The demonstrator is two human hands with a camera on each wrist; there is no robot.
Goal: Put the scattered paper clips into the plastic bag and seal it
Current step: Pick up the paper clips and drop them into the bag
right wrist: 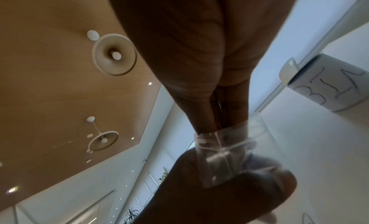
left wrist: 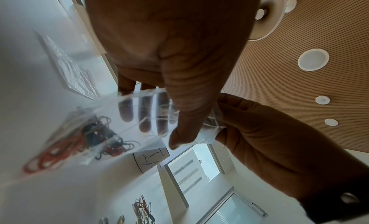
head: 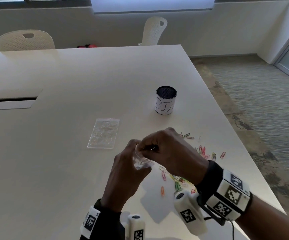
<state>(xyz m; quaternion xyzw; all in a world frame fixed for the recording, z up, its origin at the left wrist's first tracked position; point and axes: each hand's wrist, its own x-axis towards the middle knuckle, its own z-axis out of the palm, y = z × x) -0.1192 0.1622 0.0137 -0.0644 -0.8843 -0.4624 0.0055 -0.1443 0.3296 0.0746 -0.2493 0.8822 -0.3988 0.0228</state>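
Observation:
My left hand [head: 136, 153] grips a small clear plastic bag [head: 142, 163] above the table, thumb in front and fingers behind it. In the left wrist view the bag [left wrist: 129, 116] holds several red and dark paper clips [left wrist: 83, 137] at its bottom. My right hand [head: 149, 148] is at the bag's open mouth, thumb and finger pinching a thin paper clip [right wrist: 219, 105] at the rim of the bag [right wrist: 223, 151]. More coloured paper clips [head: 204, 153] lie scattered on the table to the right and under my right wrist [head: 176, 181].
A second clear bag [head: 103, 134] lies flat to the left of my hands. A cup marked BIN [head: 166, 101] stands further back. The white table's right edge [head: 244, 153] runs close to the clips. Two chairs [head: 25, 40] stand at the far side.

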